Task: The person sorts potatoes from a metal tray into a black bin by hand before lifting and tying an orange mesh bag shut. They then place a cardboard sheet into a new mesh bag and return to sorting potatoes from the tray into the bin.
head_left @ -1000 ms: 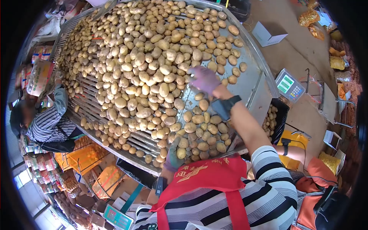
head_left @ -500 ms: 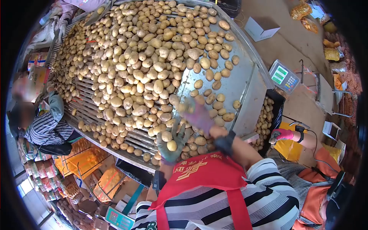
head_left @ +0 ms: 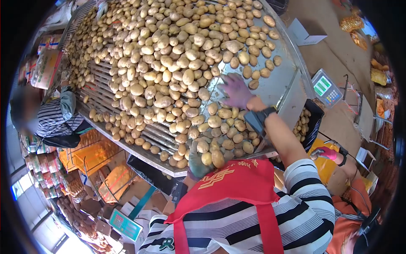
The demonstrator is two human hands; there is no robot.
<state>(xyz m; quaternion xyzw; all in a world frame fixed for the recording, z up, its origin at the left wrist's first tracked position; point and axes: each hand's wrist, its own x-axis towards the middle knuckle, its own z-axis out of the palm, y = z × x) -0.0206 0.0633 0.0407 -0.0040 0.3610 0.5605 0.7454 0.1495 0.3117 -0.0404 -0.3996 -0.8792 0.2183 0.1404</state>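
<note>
Many potatoes (head_left: pixel 169 63) lie heaped on a slatted metal sorting table (head_left: pixel 292 91). My right hand (head_left: pixel 236 89), in a purple glove, is spread over the bare metal sheet beside the heap, with fingers apart and nothing held. Close to my body at the table's near edge is my left hand (head_left: pixel 198 161), in a grey-green glove. Potatoes rest against its palm and fingers, which are partly covered by them; a loose group of potatoes (head_left: pixel 224 139) sits between the two hands.
A person in a striped top stands at the left, another in orange at the lower right. A scale display (head_left: pixel 326 88) is at the right, a second (head_left: pixel 125 224) at lower left. A black-lined crate (head_left: pixel 311 122) adjoins the table's right side; a white box (head_left: pixel 305 33) lies beyond.
My right hand has moved up and right, and its fingers have spread. Potatoes have shifted off part of the metal sheet towards me. More potatoes are now by my left hand. The camera view has shifted.
</note>
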